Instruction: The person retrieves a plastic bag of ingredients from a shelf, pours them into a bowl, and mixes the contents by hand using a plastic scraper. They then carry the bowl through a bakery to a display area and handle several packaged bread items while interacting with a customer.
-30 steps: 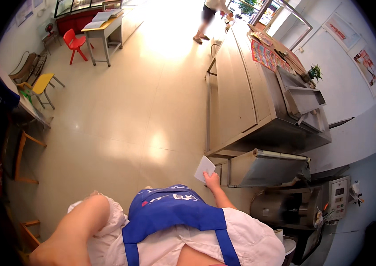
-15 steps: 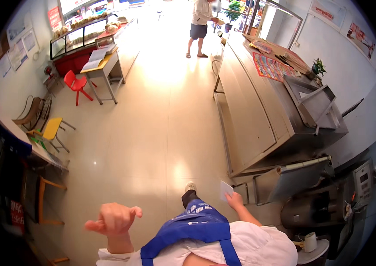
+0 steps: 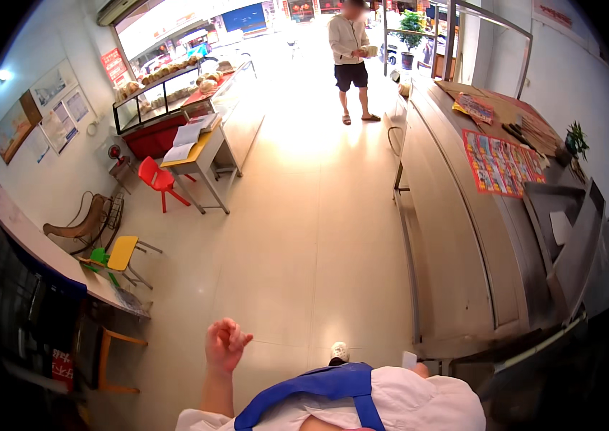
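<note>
My left hand (image 3: 225,346) is raised in front of me over the floor, its fingers loosely bent and the thumb apart, with nothing in it. Low at my right side, my right hand (image 3: 421,369) holds a small white card (image 3: 409,359). Most of that hand is hidden behind my white sleeve, and only the upper part of the card shows. A blue apron (image 3: 304,388) covers my front, and one white shoe (image 3: 340,351) is visible below.
On the right runs a long metal counter (image 3: 448,237) with printed sheets (image 3: 502,164) and a metal tray (image 3: 577,244). At left stand a yellow stool (image 3: 123,253), a red chair (image 3: 155,179), a desk (image 3: 207,147) and a display case (image 3: 154,104). A person (image 3: 350,54) stands near the bright entrance.
The view has shifted, so the room sits lower and farther right. My left hand has turned and moved right in the picture. My right hand has dropped back, mostly behind my sleeve.
</note>
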`<state>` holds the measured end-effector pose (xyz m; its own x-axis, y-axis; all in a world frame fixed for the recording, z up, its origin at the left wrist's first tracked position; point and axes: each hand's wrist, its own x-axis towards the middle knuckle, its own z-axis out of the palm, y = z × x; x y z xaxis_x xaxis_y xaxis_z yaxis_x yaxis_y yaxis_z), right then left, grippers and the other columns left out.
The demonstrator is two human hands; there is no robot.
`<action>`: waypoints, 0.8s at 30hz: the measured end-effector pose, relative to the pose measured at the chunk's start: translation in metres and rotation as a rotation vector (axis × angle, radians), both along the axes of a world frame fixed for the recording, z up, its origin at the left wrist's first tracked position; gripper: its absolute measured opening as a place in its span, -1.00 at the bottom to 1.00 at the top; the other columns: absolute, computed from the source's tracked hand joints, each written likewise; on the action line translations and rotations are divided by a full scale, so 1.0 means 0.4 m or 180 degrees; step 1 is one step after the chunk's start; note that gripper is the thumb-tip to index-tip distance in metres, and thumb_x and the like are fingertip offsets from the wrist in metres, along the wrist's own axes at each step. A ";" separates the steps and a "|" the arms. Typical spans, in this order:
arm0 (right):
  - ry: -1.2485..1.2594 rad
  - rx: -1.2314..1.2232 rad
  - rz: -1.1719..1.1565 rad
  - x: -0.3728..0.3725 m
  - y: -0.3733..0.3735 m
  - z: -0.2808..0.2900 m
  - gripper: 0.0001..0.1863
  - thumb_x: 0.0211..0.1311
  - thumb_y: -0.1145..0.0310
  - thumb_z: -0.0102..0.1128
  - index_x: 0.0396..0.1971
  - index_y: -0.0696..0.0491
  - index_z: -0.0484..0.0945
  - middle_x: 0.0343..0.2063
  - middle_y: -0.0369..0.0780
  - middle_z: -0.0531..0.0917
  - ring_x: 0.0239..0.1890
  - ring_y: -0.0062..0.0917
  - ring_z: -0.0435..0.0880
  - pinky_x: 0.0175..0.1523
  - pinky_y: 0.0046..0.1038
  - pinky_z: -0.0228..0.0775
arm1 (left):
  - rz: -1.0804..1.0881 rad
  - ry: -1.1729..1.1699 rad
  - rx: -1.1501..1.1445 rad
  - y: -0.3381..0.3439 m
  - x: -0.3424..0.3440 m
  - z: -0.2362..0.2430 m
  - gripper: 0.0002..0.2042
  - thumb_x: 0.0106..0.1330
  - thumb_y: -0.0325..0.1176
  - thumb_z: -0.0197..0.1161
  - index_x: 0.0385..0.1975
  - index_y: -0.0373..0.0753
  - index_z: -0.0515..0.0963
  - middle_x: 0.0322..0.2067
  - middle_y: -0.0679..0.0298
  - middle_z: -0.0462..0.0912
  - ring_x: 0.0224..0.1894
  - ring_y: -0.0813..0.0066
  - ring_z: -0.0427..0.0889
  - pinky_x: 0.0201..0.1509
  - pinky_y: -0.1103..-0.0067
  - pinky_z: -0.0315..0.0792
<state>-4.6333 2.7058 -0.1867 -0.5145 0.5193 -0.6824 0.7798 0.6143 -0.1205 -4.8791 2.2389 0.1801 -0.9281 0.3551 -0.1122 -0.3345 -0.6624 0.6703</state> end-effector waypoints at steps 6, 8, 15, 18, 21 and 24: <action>0.0831 -0.0058 0.1757 -0.472 0.058 0.238 -0.67 0.03 0.11 0.00 -0.40 0.07 0.55 -0.37 -0.08 0.58 -0.27 -0.20 0.54 -0.20 -0.22 0.37 | 0.0190 -0.0985 -0.1583 0.115 -0.171 -0.146 -0.88 0.18 -0.34 0.03 -0.42 -0.21 0.46 -0.68 0.39 0.41 -0.70 0.63 0.32 -0.38 0.55 0.40; 0.0927 -0.0044 0.2656 -0.543 0.112 0.251 -0.71 0.04 0.14 -0.02 -0.42 0.05 0.54 -0.39 -0.11 0.58 -0.27 -0.22 0.54 -0.21 -0.23 0.38 | -0.0038 -0.1360 -0.1374 0.143 -0.226 -0.192 -0.88 0.19 -0.34 0.03 -0.39 -0.22 0.46 -0.65 0.38 0.43 -0.68 0.61 0.36 -0.40 0.55 0.41; 0.1765 0.0263 -0.1109 -0.696 0.157 0.094 -0.64 -0.04 0.17 0.05 -0.39 0.19 0.53 -0.36 0.00 0.57 -0.27 -0.13 0.54 -0.18 -0.23 0.36 | -0.0417 -0.1417 -0.1880 0.211 -0.452 -0.297 -0.84 0.19 -0.31 0.04 -0.34 -0.23 0.47 -0.56 0.33 0.49 -0.64 0.57 0.44 -0.45 0.57 0.43; 0.1383 0.0196 -0.2645 -0.631 0.110 0.009 -0.61 -0.09 0.22 0.05 -0.37 0.27 0.51 -0.33 0.05 0.56 -0.20 -0.12 0.53 -0.13 -0.25 0.34 | -0.0726 -0.1389 -0.2028 0.248 -0.582 -0.341 -0.82 0.18 -0.29 0.05 -0.32 -0.22 0.46 -0.54 0.34 0.48 -0.62 0.57 0.43 -0.46 0.60 0.42; 0.0665 0.0123 -0.1813 -0.588 0.065 0.061 -0.59 -0.10 0.20 0.07 -0.35 0.25 0.50 -0.29 0.06 0.55 -0.16 -0.11 0.51 -0.09 -0.26 0.33 | -0.1016 -0.1702 -0.2220 0.234 -0.725 -0.456 -0.81 0.18 -0.27 0.05 -0.30 -0.20 0.45 -0.55 0.34 0.47 -0.61 0.59 0.40 -0.51 0.62 0.38; 0.0452 0.0100 -0.1891 -0.645 0.120 0.097 -0.59 -0.11 0.19 0.08 -0.35 0.25 0.50 -0.29 0.06 0.54 -0.15 -0.11 0.50 -0.09 -0.26 0.33 | -0.1175 -0.1886 -0.1943 0.198 -0.917 -0.594 -0.82 0.16 -0.26 0.06 -0.32 -0.20 0.45 -0.57 0.34 0.46 -0.63 0.60 0.38 -0.55 0.65 0.33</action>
<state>-4.8914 2.7537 -0.1480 -0.2155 0.7641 -0.6080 0.9678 0.0841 -0.2373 -5.2459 2.3180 -0.0577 -0.4993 0.3400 -0.7969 -0.8534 -0.0342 0.5202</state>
